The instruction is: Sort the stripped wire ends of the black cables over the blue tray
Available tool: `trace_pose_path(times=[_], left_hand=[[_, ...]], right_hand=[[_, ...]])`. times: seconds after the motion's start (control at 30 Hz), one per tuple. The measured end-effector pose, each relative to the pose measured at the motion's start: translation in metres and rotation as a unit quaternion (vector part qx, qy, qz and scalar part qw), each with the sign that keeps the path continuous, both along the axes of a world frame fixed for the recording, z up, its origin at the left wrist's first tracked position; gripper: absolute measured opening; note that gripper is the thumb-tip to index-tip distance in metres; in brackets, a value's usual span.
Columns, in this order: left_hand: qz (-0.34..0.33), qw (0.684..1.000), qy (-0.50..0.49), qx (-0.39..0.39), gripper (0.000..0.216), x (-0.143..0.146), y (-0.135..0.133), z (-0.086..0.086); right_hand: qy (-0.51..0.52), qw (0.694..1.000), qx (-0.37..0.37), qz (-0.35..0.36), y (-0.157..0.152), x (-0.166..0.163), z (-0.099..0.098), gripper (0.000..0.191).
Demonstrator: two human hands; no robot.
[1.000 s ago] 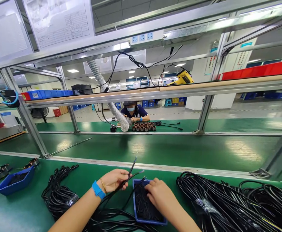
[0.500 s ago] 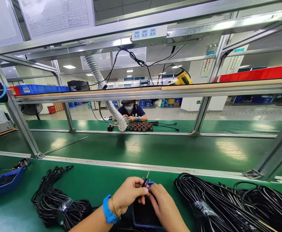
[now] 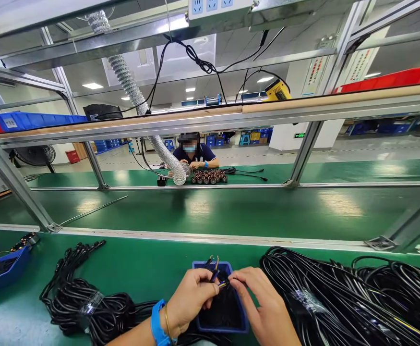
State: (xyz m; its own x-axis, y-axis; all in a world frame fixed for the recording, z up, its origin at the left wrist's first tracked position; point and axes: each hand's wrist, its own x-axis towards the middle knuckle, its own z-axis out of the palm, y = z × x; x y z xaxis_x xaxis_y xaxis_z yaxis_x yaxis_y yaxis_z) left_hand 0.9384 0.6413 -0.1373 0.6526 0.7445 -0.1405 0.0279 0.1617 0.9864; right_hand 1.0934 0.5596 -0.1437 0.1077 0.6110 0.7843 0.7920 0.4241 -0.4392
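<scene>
My left hand (image 3: 190, 298), with a blue wristband, is closed around the end of a black cable whose coloured wire tips (image 3: 212, 267) stick up above the fingers. My right hand (image 3: 263, 307) pinches one of those thin wire ends beside the left thumb. Both hands hover over a small blue tray (image 3: 224, 315) filled with short black pieces. The cable runs down under my left forearm toward a coiled black bundle (image 3: 87, 307).
A large heap of black cables (image 3: 339, 298) lies at the right. Another blue tray (image 3: 1, 269) sits at the far left edge. Past a metal rail runs a green conveyor belt (image 3: 231, 211). Across it a person (image 3: 194, 154) sits behind a cluster of brown parts (image 3: 209, 177).
The view has tilted down slightly. My hands came together over the tray, and my right hand went from touching the tray's contents to pinching a wire tip held by the left.
</scene>
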Motion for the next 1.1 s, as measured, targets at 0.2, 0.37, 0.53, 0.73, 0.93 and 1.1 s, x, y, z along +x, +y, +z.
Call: trace_pose_path(times=[0.2, 0.37, 0.53, 0.73, 0.93, 1.1], left_hand=[[0.002, 1.000, 0.005, 0.001, 0.021, -0.001, 0.000, 0.000], [-0.003, 1.000, 0.003, 0.006, 0.024, -0.002, -0.001, 0.002], [0.007, 1.000, -0.001, -0.001, 0.027, -0.002, 0.000, 0.000], [-0.004, 1.000, -0.010, -0.005, 0.032, -0.004, 0.000, -0.002], [-0.004, 1.000, -0.013, -0.015, 0.037, -0.004, -0.001, 0.000], [-0.003, 1.000, -0.016, -0.020, 0.035, -0.004, -0.001, -0.001]], right_hand=[[-0.012, 1.000, 0.003, 0.002, -0.001, 0.000, 0.003, 0.011], [0.009, 1.000, -0.003, 0.009, 0.001, -0.006, 0.002, 0.014], [0.074, 0.997, -0.007, 0.013, 0.001, -0.005, 0.000, 0.016], [0.208, 0.978, -0.009, -0.028, -0.002, -0.009, 0.001, 0.018], [0.207, 0.978, 0.008, -0.021, -0.001, -0.016, -0.002, 0.012], [0.201, 0.979, 0.006, -0.024, 0.000, -0.018, -0.007, 0.014]])
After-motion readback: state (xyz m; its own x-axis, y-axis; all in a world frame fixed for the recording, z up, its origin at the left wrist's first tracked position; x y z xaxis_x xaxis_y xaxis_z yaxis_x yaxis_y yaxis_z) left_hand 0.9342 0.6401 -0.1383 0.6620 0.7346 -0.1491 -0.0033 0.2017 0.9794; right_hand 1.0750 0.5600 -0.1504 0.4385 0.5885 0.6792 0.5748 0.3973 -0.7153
